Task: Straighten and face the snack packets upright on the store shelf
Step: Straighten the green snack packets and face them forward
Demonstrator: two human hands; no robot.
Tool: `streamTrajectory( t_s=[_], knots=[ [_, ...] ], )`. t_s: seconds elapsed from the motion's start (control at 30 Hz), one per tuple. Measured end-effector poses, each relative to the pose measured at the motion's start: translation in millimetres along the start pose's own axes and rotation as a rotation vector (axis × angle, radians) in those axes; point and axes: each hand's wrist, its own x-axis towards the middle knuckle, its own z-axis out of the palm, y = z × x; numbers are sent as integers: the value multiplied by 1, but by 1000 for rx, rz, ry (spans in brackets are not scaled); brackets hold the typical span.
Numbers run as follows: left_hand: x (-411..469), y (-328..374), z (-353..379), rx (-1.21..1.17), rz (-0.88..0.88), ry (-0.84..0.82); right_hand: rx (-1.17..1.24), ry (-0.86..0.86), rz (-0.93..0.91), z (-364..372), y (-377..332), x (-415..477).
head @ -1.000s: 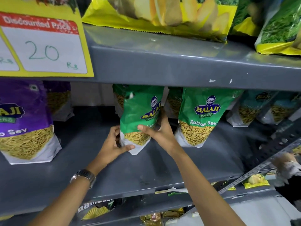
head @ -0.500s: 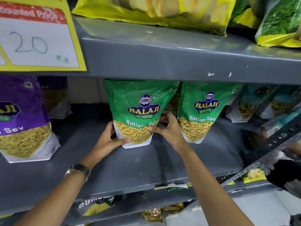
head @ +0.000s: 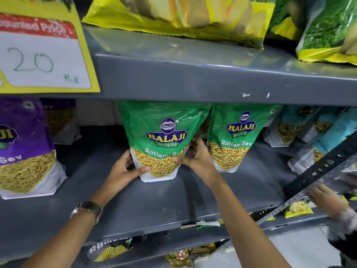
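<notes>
A green Balaji Ratlami Sev packet [head: 164, 132] stands upright on the grey middle shelf [head: 173, 200], label facing me. My left hand [head: 123, 171] grips its lower left corner, thumb across the front. My right hand [head: 195, 157] grips its lower right edge. A second green Ratlami Sev packet [head: 237, 136] stands upright just to the right, almost touching the first. More packets sit partly hidden behind these two.
A purple sev packet [head: 25, 147] stands at the left, another behind it. Teal packets [head: 309, 128] lean at the right behind a slanted perforated metal strut [head: 318, 171]. Another person's hand [head: 328, 200] reaches in at lower right. A yellow price card [head: 42, 51] hangs above.
The green packet was turned from sideways to face front and stood upright between both hands. The view has shifted slightly closer and left.
</notes>
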Motion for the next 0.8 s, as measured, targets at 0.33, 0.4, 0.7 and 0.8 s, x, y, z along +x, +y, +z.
streamTrajectory(
  t_s=[0.33,0.4,0.7,0.8],
  knots=[
    [-3,-4,5,4,11,38,67,-84,6,-2,0,-3],
    [-5,0,8,-13,15,33,65,-79,-14,-1,1,-4],
    [-90,10,118,33,294,363,365,669,-223,-54,25,-35],
    [-67,21,167,18,249,109,342,858,-205,-103,34,-33]
  ],
)
